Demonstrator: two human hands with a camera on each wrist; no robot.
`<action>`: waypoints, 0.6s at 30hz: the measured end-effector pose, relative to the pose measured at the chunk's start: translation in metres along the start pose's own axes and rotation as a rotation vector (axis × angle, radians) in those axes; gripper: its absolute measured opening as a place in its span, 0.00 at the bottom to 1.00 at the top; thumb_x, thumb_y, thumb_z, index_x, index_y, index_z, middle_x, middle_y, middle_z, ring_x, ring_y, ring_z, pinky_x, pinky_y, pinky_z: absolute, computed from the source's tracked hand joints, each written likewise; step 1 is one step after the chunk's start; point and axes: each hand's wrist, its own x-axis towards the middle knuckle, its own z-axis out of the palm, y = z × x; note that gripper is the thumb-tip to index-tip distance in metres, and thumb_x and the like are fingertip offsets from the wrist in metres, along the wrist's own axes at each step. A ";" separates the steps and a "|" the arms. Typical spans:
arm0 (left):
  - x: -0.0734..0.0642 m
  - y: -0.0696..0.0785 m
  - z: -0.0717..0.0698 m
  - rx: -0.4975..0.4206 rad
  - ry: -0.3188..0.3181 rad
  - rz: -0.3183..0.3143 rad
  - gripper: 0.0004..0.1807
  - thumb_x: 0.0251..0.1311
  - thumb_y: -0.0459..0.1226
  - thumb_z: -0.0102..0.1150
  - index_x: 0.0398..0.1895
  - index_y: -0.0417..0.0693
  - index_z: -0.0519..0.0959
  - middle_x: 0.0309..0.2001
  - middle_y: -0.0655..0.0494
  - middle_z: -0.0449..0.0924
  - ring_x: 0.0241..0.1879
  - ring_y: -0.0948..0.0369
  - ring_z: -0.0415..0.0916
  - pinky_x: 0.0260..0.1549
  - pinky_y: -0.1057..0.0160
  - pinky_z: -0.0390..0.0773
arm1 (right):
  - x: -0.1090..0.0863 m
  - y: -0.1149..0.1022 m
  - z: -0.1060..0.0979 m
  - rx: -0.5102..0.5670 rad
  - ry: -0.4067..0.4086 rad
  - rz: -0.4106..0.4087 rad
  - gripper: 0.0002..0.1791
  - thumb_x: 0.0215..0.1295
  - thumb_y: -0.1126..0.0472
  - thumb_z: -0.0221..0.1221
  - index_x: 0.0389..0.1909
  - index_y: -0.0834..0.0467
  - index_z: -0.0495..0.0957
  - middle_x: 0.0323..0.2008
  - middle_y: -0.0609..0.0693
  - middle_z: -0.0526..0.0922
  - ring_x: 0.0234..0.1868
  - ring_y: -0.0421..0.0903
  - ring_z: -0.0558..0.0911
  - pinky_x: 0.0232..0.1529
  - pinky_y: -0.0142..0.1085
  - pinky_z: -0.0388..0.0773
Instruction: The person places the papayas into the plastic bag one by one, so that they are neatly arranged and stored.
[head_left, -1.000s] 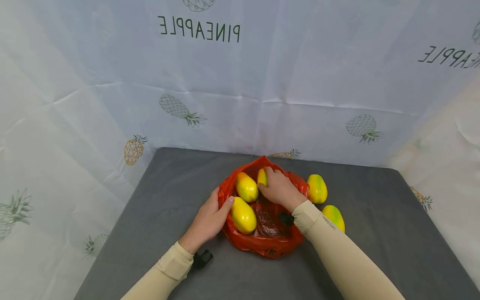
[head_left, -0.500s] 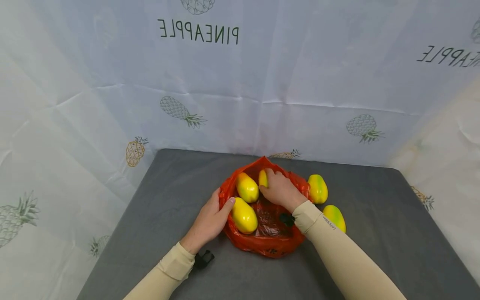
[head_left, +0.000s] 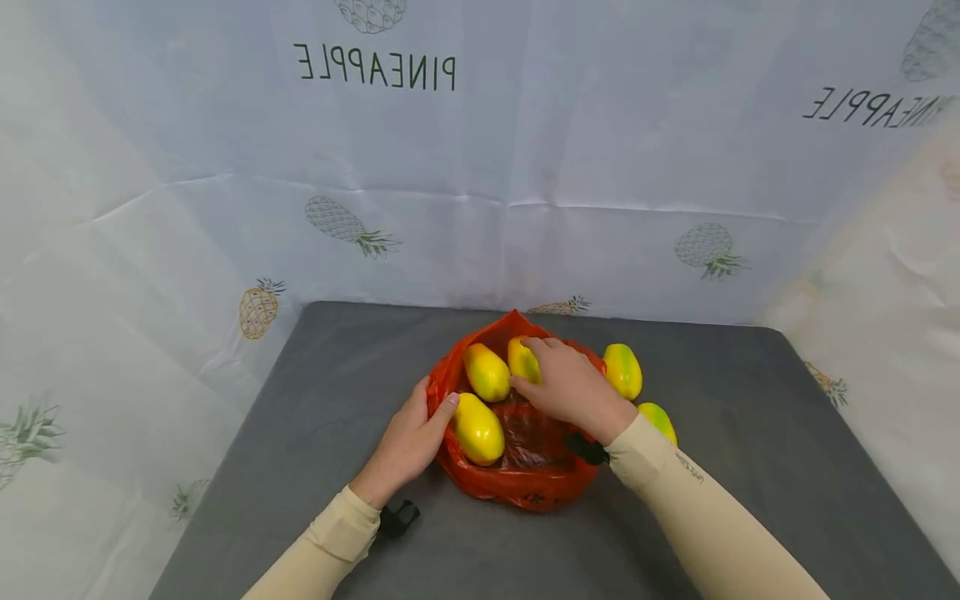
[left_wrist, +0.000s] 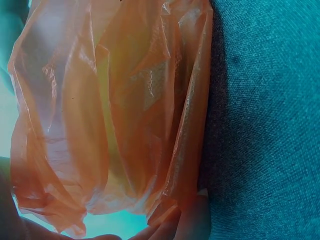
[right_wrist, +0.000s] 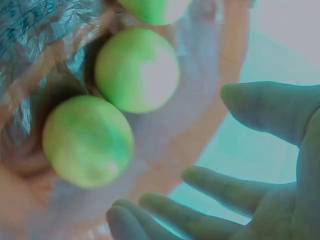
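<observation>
A red plastic bag (head_left: 525,492) stands with its mouth wide apart on the grey table. My left hand (head_left: 408,437) grips its left rim, thumb inside and fingers outside; the left wrist view shows the bag's creased side (left_wrist: 125,100) close up. Inside lie three oval yellow-green fruits: a front one (head_left: 478,430) by my left thumb, a middle one (head_left: 486,372) and a back one (head_left: 522,360). Over the bag is my right hand (head_left: 576,387), partly covering the back fruit. The right wrist view shows its thumb and fingers (right_wrist: 270,107) spread, holding nothing.
Two more yellow-green fruits, a far one (head_left: 622,371) and a nearer one (head_left: 657,421), lie right of the bag; my right forearm partly hides the nearer. A white pineapple-print cloth (head_left: 480,150) hangs behind the grey table (head_left: 337,358).
My right hand has let go of the back fruit, which stays in the bag, and has lifted slightly away from it. My left hand keeps its hold on the rim. The head view has shifted slightly.
</observation>
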 end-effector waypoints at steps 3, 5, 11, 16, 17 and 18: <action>-0.001 0.001 -0.001 0.002 -0.007 -0.007 0.45 0.81 0.60 0.51 0.88 0.46 0.51 0.84 0.47 0.62 0.79 0.46 0.67 0.80 0.37 0.64 | -0.020 0.003 -0.013 0.017 0.064 -0.043 0.39 0.76 0.43 0.65 0.80 0.56 0.68 0.76 0.59 0.75 0.72 0.59 0.80 0.68 0.58 0.81; -0.001 0.001 -0.001 0.009 -0.012 -0.013 0.46 0.81 0.60 0.51 0.88 0.45 0.50 0.85 0.46 0.61 0.79 0.45 0.67 0.80 0.36 0.64 | -0.032 0.010 -0.018 0.020 0.105 -0.060 0.38 0.76 0.43 0.65 0.80 0.56 0.69 0.75 0.57 0.76 0.72 0.58 0.80 0.68 0.57 0.82; -0.001 0.001 -0.001 0.022 -0.021 -0.041 0.46 0.81 0.59 0.51 0.89 0.46 0.49 0.85 0.46 0.59 0.81 0.44 0.64 0.80 0.35 0.62 | -0.066 0.041 -0.025 -0.013 0.211 -0.020 0.36 0.76 0.44 0.65 0.78 0.57 0.71 0.73 0.57 0.78 0.70 0.61 0.80 0.66 0.62 0.81; -0.002 0.002 0.000 0.025 -0.029 -0.046 0.46 0.82 0.58 0.51 0.89 0.46 0.47 0.86 0.45 0.57 0.82 0.43 0.61 0.80 0.35 0.61 | -0.096 0.071 -0.023 -0.010 0.214 0.095 0.39 0.76 0.44 0.65 0.79 0.61 0.69 0.74 0.64 0.75 0.72 0.67 0.77 0.67 0.68 0.77; -0.002 0.002 0.000 0.027 -0.031 -0.047 0.46 0.82 0.58 0.50 0.89 0.46 0.47 0.86 0.45 0.57 0.82 0.43 0.61 0.80 0.35 0.61 | -0.101 0.076 -0.022 -0.007 0.209 0.120 0.41 0.76 0.42 0.65 0.79 0.61 0.68 0.75 0.66 0.74 0.72 0.68 0.76 0.68 0.68 0.77; -0.002 0.002 0.001 0.027 -0.034 -0.048 0.46 0.82 0.58 0.50 0.89 0.45 0.47 0.86 0.45 0.56 0.83 0.42 0.61 0.80 0.35 0.61 | -0.105 0.081 -0.020 -0.001 0.205 0.141 0.42 0.76 0.41 0.65 0.80 0.62 0.67 0.75 0.66 0.73 0.72 0.69 0.76 0.68 0.69 0.76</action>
